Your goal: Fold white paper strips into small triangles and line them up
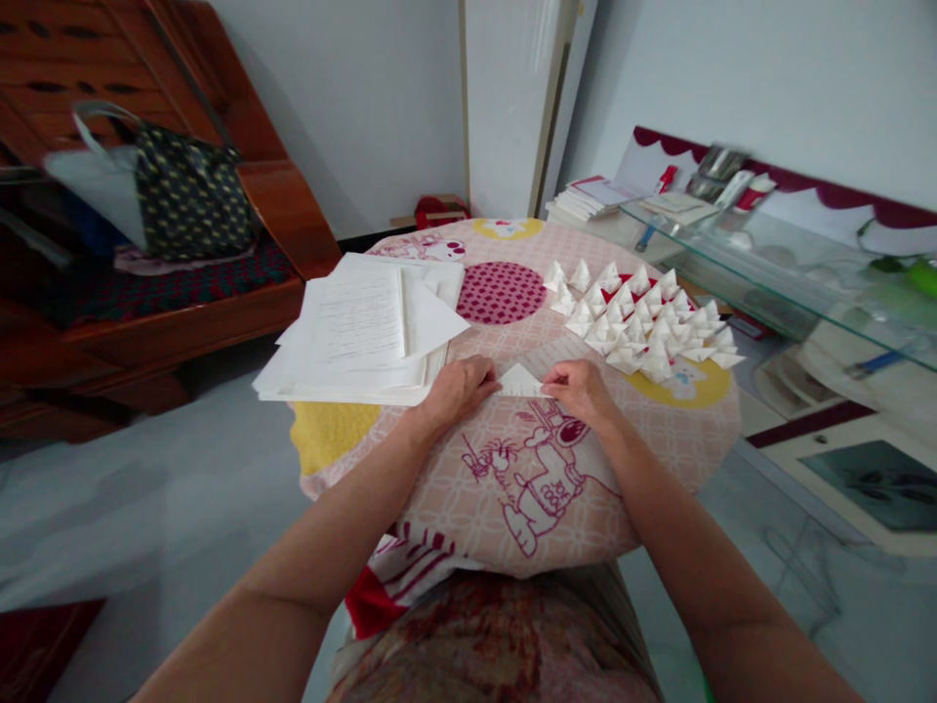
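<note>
A small folded paper (521,381), triangular with its point away from me, lies on the round table between my hands. My left hand (464,385) pinches its left corner, fingers closed. At the right corner my right hand (583,387) grips it between thumb and fingers. Just beyond sits a pale flat sheet or patch (552,359), partly covered; I cannot tell which. Many folded paper boats (644,317) stand in rows at the back right. To the left rests a stack of written paper sheets (351,322), some lying askew.
A patterned cloth (454,478) covers the round table. On the right is a glass shelf (768,264) with metal containers (717,166) and papers (590,195). A wooden bench (278,210) at the left holds a dotted bag (191,190).
</note>
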A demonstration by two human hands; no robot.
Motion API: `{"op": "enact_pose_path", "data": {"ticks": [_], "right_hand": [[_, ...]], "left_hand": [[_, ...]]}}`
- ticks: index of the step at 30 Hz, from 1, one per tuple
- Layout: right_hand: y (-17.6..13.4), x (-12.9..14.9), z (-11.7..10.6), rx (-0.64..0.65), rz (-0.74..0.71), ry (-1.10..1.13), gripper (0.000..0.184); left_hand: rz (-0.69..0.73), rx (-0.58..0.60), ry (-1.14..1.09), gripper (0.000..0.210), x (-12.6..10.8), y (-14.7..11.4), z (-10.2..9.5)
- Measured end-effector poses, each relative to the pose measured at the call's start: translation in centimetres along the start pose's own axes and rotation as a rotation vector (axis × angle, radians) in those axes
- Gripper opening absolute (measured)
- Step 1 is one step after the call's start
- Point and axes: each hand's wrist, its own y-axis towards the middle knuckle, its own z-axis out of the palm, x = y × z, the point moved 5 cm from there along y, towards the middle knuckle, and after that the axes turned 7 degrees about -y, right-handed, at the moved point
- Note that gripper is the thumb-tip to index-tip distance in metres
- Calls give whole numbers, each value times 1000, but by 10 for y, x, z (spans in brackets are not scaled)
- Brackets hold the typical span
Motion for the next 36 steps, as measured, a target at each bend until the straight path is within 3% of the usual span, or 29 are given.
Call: {"op": "enact_pose_path", "data": {"ticks": [10,12,15,19,24,27,31,36], "right_hand": [[-1,-2,2,-18,-38,14,7],[-1,-2,3,-32,-33,-7,7],[-2,-2,2,-59,0,-64,2],[-3,-3,-4,-106,67,-174,11],[0,-4,-5,-88,128,-94,10],[2,4,-2,-111,91,46,6],[5,19,9,-3,39,65,11],[4,17,17,152,126,34,13]], "left_hand": [[27,-3,-13,9,0,0,0],[96,-26,-17,6,-4,0,-1],[261,-40,-37,20,-14,-1,-1],[410,87,-102,32,-21,-4,9],[382,136,-58,35,-16,-3,17],[347,152,-37,32,-17,-2,17],[349,160,14,32,-21,-3,15],[354,173,76,39,-21,-3,16]]}}
